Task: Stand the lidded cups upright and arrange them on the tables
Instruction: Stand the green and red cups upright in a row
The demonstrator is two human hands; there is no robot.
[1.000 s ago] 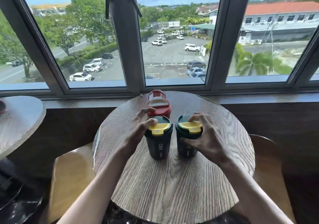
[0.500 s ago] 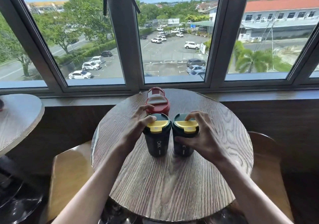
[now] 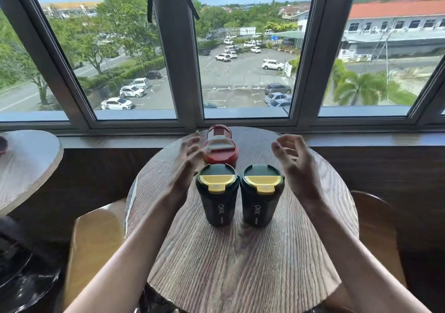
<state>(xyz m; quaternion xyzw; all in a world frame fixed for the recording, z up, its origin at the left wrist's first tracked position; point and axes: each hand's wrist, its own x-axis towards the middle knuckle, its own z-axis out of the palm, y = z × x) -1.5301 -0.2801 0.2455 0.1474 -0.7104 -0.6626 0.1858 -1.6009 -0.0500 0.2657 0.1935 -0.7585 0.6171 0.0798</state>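
Cups first: two dark cups [image 3: 218, 199] with yellow lids stand upright side by side mid round table [image 3: 240, 264], touching or nearly so; the red cup [image 3: 221, 150] stands just behind them. My left hand [image 3: 186, 165] and right hand [image 3: 295, 165] flank them, fingers spread, gripping nothing. They look rigid and smooth, maybe slippery, so I'd grip around the body below the lid.
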